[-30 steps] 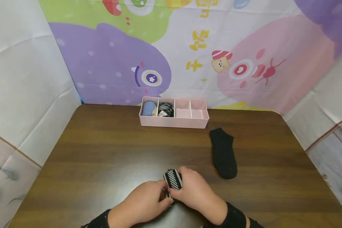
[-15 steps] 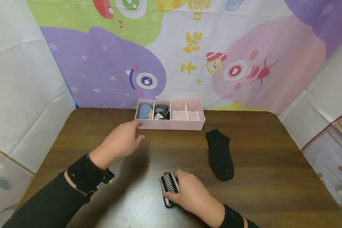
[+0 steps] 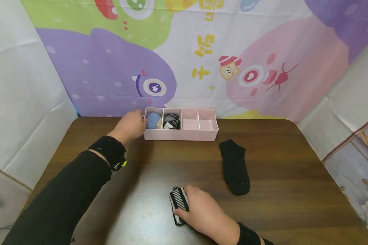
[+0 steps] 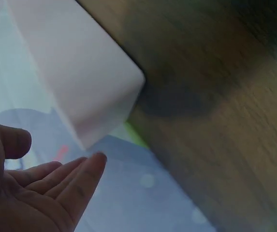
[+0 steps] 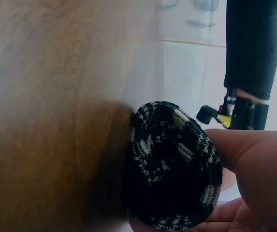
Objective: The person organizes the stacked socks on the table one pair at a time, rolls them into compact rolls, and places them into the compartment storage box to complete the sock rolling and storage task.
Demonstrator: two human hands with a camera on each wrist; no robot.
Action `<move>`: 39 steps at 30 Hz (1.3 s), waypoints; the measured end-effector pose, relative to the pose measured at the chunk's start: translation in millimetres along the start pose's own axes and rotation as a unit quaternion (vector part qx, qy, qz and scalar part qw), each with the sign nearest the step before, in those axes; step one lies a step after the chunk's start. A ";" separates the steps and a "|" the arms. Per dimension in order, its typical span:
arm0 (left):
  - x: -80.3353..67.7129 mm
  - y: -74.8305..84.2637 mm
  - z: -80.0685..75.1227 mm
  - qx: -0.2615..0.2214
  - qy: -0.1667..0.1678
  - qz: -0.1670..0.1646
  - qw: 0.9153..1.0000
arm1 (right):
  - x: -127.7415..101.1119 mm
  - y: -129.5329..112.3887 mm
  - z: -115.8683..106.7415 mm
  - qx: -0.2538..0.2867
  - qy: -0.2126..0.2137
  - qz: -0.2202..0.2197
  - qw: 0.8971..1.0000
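My right hand point(image 3: 199, 212) grips a rolled black-and-white striped sock point(image 3: 178, 202) low on the brown table point(image 3: 279, 204); the right wrist view shows the roll's end point(image 5: 174, 166) held between thumb and fingers. My left hand point(image 3: 131, 126) has reached the left end of the pink divided box point(image 3: 181, 134) at the table's back edge, fingers straight and holding nothing point(image 4: 41, 186). The box corner point(image 4: 92, 92) sits just beyond those fingertips. A blue rolled sock point(image 3: 153, 119) fills the leftmost compartment and a black-and-white diamond-patterned one point(image 3: 171, 121) the second. The two right compartments hold nothing.
A flat black sock point(image 3: 234, 166) lies on the table to the right of centre. A colourful cartoon backdrop point(image 3: 202, 58) rises directly behind the box, and pale sheets wall both sides.
My left hand let go of the striped roll and travelled up and left to the box's left end. My right hand stayed low, still holding the roll.
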State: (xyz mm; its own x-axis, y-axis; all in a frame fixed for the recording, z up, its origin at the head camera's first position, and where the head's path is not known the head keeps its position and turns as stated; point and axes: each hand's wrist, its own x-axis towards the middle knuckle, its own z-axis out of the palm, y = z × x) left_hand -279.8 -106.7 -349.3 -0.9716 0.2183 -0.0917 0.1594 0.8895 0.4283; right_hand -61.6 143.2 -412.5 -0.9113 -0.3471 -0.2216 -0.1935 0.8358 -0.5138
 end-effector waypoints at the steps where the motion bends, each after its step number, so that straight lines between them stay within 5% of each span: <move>1: 2.9 -2.3 2.3 0.002 0.000 -0.006 1.000 | -0.5 -0.7 0.4 -0.002 0.000 -0.002 1.000; 16: 27.5 -14.6 19.7 0.000 0.002 -0.063 0.998 | 1.4 -5.1 0.3 -0.022 0.007 -0.021 0.999; 24: 33.8 -10.3 29.3 0.026 0.021 -0.043 0.999 | 0.3 -7.2 5.3 -0.056 0.013 -0.028 0.998; 35: 31.4 -3.4 28.0 0.036 0.016 -0.042 0.998 | -0.6 2.1 -11.3 -0.006 -0.019 -0.061 0.998; 39: 34.1 -4.2 30.5 0.042 0.016 -0.039 0.998 | 4.7 8.7 -30.5 -0.001 0.027 -0.084 0.996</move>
State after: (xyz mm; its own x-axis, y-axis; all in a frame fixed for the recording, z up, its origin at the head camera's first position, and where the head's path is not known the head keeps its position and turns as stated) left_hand -308.3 -90.7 -381.6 -0.9865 0.1351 -0.0930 0.0955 0.9340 0.3442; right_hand -78.7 161.8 -392.6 -0.8841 -0.4590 -0.0881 -0.3454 0.7687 -0.5383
